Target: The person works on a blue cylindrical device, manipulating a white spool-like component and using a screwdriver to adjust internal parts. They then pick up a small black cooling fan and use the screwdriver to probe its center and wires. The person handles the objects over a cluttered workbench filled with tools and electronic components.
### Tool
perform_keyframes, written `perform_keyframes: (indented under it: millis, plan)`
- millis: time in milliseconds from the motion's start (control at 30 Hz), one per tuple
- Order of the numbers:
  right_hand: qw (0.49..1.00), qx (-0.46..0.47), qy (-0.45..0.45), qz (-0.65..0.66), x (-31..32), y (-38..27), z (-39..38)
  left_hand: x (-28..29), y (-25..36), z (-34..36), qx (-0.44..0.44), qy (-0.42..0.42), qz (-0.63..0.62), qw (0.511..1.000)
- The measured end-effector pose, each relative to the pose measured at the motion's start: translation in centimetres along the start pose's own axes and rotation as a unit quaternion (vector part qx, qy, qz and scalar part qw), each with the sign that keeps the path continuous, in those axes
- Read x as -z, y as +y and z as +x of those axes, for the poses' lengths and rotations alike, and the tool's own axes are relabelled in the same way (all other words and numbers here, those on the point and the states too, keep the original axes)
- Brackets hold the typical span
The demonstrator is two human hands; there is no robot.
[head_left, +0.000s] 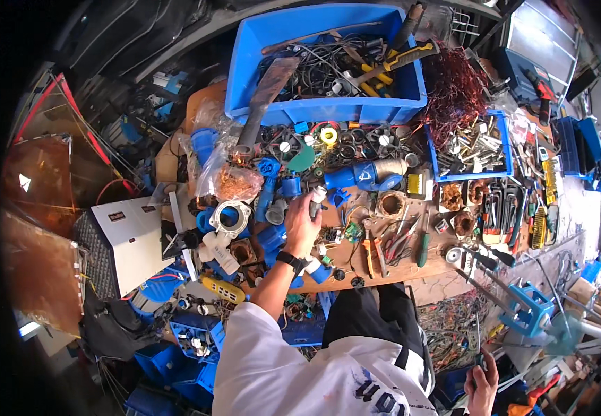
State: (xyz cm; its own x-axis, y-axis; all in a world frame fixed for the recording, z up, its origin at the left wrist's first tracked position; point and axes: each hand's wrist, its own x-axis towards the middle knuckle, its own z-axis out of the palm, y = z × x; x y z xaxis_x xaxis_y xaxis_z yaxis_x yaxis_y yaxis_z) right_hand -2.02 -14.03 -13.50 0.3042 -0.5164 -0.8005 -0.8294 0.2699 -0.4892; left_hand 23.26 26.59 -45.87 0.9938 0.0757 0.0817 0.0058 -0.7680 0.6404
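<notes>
Over the cluttered wooden bench, my left hand [302, 232] is closed round a small grey and white cylindrical part [318, 199]. Blue industrial plugs lie about it, the largest being a blue and grey connector [366, 175] just beyond. A round metal flange [230, 218] sits to its left. Low at the right, away from the bench top, my right hand [482, 385] grips a screwdriver [478, 333] with its thin shaft pointing up; the fingers hide most of the handle.
A big blue crate [328, 111] of cables and tools stands at the back. Right of it are red wire [453, 83] and a blue tray [470, 177] of metal parts. Orange-handled pliers [369, 255] and a green-handled screwdriver [423, 244] lie near the front edge.
</notes>
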Motion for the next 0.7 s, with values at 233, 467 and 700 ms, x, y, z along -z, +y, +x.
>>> perform_keyframes:
  millis: [233, 467, 700]
  plan:
    - [0.995, 0.072, -0.063, -0.001, 1.0, 1.5, 0.7, 0.8, -3.4, 5.4, 0.022, 0.08, 0.117, 0.99]
    - [0.936, 0.191, -0.038, -0.292, 1.8, 2.0, -2.1, 0.2, -5.1, 12.7, -0.068, 0.038, 0.209, 0.975]
    - [0.999, 0.019, 0.024, -0.03, 1.9, 1.9, -4.5, -0.8, -5.6, 15.2, 0.009, 0.001, 0.323, 0.946]
